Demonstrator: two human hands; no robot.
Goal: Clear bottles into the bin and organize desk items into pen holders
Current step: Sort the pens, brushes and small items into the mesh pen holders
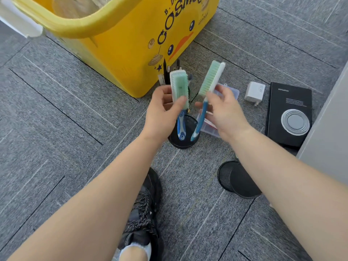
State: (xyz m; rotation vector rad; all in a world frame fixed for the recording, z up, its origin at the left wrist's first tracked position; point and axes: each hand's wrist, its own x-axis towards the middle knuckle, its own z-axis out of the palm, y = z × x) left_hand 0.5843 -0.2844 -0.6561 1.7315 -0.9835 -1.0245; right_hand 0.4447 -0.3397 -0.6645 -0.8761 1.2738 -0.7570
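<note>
Left hand [163, 110] has thumb and fingers clamped on the bristle head of a green-bristled scrub brush with a white back and blue handle [178, 87]. The right hand [226, 112] pinches a second matching green-and-blue brush [211, 78] at the neck, where bristles meet handle. Both handles point down from the fingers into the mouth of the round black pen holder [180, 145] just below. I can't tell if the tips touch bottom or just hang in the opening. My worry is that these brushes look long and top-heavy for that cup and they splay apart, so letting go with both leaning outward could tip it over. The handles might also jam against each other at the rim. Right behind the left fingers a bunch of dark pens [165, 74] stands upright with its holder hidden, close enough to get knocked. Just behind the right fingers sits a clear plastic compartment box [228, 91]. Further out that side are a white charger plug [254, 92] and a black notebook [290, 98] with a grey round disc [295, 123] on it. Back under the right forearm, a second black mesh pen holder [239, 178] lies on its side. The big yellow plastic bin [122, 53] sits beyond the pens.
</note>
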